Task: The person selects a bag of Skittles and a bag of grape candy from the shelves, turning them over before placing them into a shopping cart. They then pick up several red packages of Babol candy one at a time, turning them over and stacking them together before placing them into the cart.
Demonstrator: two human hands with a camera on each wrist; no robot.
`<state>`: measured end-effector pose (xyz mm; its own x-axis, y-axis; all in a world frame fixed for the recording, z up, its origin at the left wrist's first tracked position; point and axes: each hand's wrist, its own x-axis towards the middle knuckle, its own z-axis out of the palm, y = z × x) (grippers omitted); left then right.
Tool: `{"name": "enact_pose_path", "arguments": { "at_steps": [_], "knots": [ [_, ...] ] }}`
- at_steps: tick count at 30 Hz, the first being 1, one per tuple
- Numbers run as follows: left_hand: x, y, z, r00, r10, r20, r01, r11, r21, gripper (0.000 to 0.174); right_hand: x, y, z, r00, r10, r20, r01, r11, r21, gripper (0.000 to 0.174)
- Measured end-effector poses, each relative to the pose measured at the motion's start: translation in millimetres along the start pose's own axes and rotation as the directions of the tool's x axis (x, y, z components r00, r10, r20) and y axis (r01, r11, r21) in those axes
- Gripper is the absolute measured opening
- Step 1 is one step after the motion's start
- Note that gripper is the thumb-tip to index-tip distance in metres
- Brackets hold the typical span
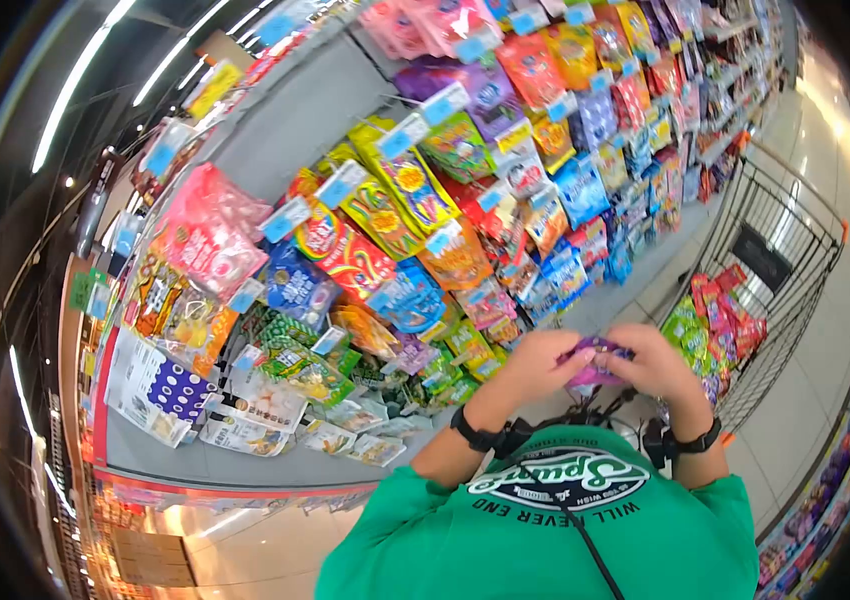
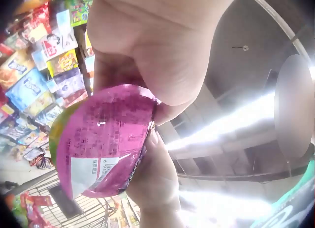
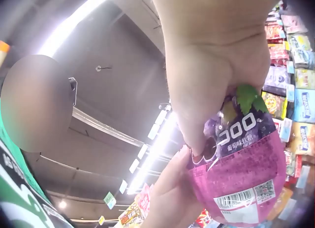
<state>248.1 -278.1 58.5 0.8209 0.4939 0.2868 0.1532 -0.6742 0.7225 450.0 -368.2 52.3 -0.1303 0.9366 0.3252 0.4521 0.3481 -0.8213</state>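
A purple and pink candy bag (image 1: 595, 372) is held between both hands in front of the green shirt. My left hand (image 1: 542, 362) grips one side of it and my right hand (image 1: 645, 360) grips the other. The left wrist view shows the pink back of the bag (image 2: 108, 134) with a white label, the left hand (image 2: 162, 56) curled at its edge. In the right wrist view the bag (image 3: 241, 174) shows a grape picture, large white letters and a barcode, with the right hand's (image 3: 211, 65) thumb near the top edge.
Hanging candy bags (image 1: 405, 190) with blue price tags fill the grey shelf unit on the left. A wire shopping cart (image 1: 795, 215) stands on the right, with red and green bags (image 1: 710, 330) in it. Another stocked shelf (image 1: 825, 480) runs along the far right beyond the tiled aisle.
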Motion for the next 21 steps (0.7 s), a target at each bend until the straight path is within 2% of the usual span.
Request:
{"name": "enact_pose_path", "arguments": {
  "at_steps": [1,2,7,10,12,15,17,19,20,21],
  "knots": [
    [-11,2,-7,0.999,0.030,-0.032,-0.027,0.997,0.066,0.020,3,-6,11,0.996,-0.081,-0.021,0.080,0.996,-0.047,0.018],
    [-22,3,-14,0.996,0.055,-0.063,-0.047,0.991,0.127,0.026,5,-17,19,0.997,-0.082,0.009,0.082,0.996,-0.043,0.018],
    [-79,-3,-44,0.982,0.164,-0.093,-0.149,0.978,0.146,0.022,12,-52,72,0.990,-0.139,0.036,0.140,0.989,-0.051,0.017],
    [-106,-8,-57,0.982,0.157,-0.100,-0.139,0.975,0.173,0.022,14,-70,97,0.985,-0.168,0.048,0.172,0.981,-0.094,0.017],
    [-123,-1,-72,0.999,0.037,-0.017,-0.033,0.980,0.195,0.021,17,-77,114,0.979,-0.179,0.099,0.189,0.977,-0.095,0.018],
    [-144,-11,-86,0.994,0.101,-0.030,-0.092,0.972,0.217,0.022,21,-88,136,0.982,-0.145,0.124,0.158,0.983,-0.095,0.017],
    [-155,-9,-101,0.986,0.155,-0.063,-0.139,0.968,0.210,0.022,28,-101,143,0.983,-0.142,0.120,0.156,0.981,-0.115,0.015],
    [-165,-7,-116,0.960,0.160,-0.230,-0.118,0.975,0.186,0.018,33,-109,151,0.974,-0.208,0.086,0.219,0.965,-0.144,0.015],
    [-170,-5,-124,0.960,0.175,-0.220,-0.134,0.973,0.189,0.018,35,-113,152,0.975,-0.210,0.071,0.218,0.964,-0.152,0.015],
    [-175,-3,-132,0.940,0.176,-0.294,-0.121,0.973,0.198,0.016,37,-118,152,0.973,-0.217,0.080,0.229,0.950,-0.210,0.015]
  ]
}}
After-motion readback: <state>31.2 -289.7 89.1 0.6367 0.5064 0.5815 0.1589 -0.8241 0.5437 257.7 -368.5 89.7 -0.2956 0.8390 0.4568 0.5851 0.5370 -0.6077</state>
